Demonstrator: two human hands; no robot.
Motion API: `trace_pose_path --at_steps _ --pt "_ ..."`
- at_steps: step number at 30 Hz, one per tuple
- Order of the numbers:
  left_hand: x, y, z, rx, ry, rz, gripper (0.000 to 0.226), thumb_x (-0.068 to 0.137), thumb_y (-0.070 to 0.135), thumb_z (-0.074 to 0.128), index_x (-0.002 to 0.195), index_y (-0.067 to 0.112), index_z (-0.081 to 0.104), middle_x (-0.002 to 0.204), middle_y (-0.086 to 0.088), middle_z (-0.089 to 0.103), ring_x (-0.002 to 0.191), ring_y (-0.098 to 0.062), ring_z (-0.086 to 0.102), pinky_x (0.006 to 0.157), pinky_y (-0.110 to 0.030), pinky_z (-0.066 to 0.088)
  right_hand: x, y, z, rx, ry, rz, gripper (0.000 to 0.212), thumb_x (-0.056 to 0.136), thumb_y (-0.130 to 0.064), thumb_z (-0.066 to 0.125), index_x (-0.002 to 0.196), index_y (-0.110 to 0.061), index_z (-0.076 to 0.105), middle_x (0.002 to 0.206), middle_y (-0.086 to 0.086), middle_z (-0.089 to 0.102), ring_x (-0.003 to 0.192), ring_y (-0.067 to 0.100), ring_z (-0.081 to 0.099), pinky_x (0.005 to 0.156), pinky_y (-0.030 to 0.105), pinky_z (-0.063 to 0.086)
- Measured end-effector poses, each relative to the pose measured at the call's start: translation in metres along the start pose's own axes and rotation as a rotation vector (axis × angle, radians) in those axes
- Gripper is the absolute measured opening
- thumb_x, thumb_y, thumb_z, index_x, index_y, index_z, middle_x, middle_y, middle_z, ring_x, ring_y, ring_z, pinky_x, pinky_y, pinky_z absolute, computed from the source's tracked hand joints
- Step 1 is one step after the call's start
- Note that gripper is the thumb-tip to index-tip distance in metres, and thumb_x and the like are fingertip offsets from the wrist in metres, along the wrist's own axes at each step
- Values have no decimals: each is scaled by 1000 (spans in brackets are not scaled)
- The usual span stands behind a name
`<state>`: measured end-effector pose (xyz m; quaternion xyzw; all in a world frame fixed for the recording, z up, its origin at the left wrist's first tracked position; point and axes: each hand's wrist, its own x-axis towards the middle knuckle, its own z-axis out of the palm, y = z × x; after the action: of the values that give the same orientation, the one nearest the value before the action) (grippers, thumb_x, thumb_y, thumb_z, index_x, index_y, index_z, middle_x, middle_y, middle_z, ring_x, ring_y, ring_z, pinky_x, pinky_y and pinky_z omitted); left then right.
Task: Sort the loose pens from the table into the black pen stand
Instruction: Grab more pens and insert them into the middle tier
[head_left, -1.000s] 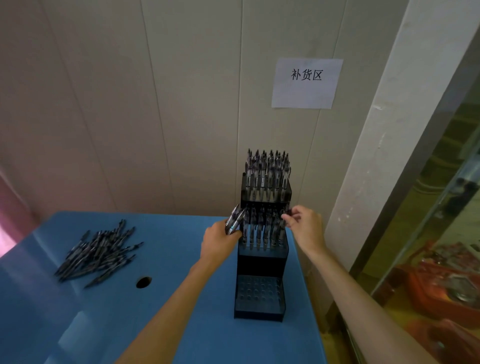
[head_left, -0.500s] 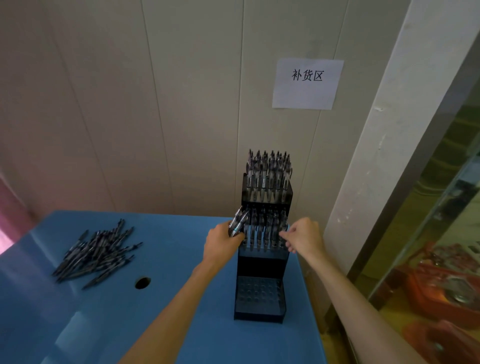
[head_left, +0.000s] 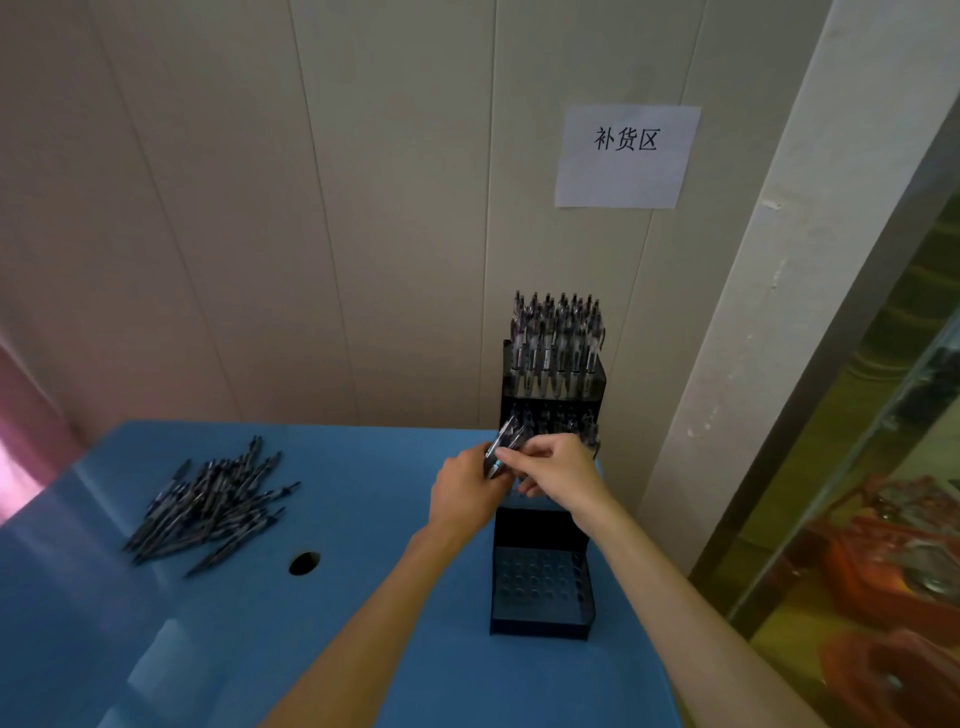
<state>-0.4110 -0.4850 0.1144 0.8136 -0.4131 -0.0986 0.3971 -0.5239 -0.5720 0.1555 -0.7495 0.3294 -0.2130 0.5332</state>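
Observation:
A black three-tier pen stand (head_left: 540, 618) stands at the table's right side against the wall. Its top tier is full of pens (head_left: 556, 338), its middle tier is partly hidden by my hands, and its bottom tier shows open holes. My left hand (head_left: 465, 491) grips a small bundle of pens (head_left: 503, 447) just left of the middle tier. My right hand (head_left: 558, 470) has crossed in front of the stand and pinches one pen of that bundle. A pile of loose pens (head_left: 208, 506) lies on the blue table's left side.
The blue table (head_left: 363, 649) has a round hole (head_left: 304, 563) between the pile and the stand. A paper sign (head_left: 626, 156) hangs on the panelled wall. A white pillar and a glass panel with red objects behind it stand to the right.
My right hand has moved left from the stand's right edge to the bundle in my left hand and taken hold of a pen there. My left hand stayed nearly in place.

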Motion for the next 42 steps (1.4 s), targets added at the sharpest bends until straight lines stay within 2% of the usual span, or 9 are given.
trace_pose_path --at_steps 3,6,11,14,20,26,31,37,42 --pt "3 -5 -2 19 -3 -5 13 86 36 63 83 24 60 67 5 64 63 -14 62 53 -33 48 1 3 4 35 11 5 21 89 -30 74 83 -10 75 76 5 74 67 17 70 66 29 59" --pt "6 -8 -4 28 -27 -26 17 84 39 67 82 24 59 66 6 62 63 -16 61 49 -29 41 5 6 10 61 60 16 17 95 -24 66 93 -9 74 82 4 76 75 19 73 72 35 62" --pt "7 -24 -9 33 -74 -100 16 81 24 69 76 23 53 64 1 55 56 -21 51 52 -29 39 16 6 0 215 269 -49 16 101 -18 56 101 -3 63 89 15 74 74 23 75 73 41 63" --pt "7 -33 -12 1 -48 -145 29 83 21 68 69 22 43 61 0 48 52 -18 42 52 -29 34 16 8 -7 55 322 -210 14 97 -24 63 95 -11 61 79 5 73 69 18 73 69 42 63" --pt "9 -31 -18 -47 -23 -137 32 83 19 66 68 19 38 58 2 41 50 -17 34 52 -29 29 20 17 -1 -256 420 -369 20 90 -33 72 88 -16 63 70 -8 70 63 3 67 65 37 60" --pt "11 -26 -22 -39 4 -109 30 83 19 66 68 19 39 58 2 42 50 -16 35 50 -27 29 25 20 9 -300 393 -348 21 89 -36 71 90 -16 63 70 -8 69 65 6 68 66 40 60" --pt "12 -26 -24 -59 -1 -95 29 82 20 66 69 19 40 57 2 42 50 -16 35 51 -29 30 24 18 18 -353 408 -327 20 90 -34 72 89 -16 62 68 -8 68 63 3 66 65 32 59" --pt "11 -29 -24 -57 -4 -89 26 82 19 66 69 21 44 58 2 45 49 -16 38 50 -28 33 25 24 24 -399 364 -244 30 85 -34 79 71 -14 60 56 -1 63 54 11 62 57 31 53" --pt "9 -28 -23 -62 -2 -88 28 81 18 65 67 23 42 57 3 44 49 -16 38 50 -28 33 22 31 28 -441 367 -249 36 84 -36 79 62 -13 61 53 -3 61 51 9 60 55 30 54"
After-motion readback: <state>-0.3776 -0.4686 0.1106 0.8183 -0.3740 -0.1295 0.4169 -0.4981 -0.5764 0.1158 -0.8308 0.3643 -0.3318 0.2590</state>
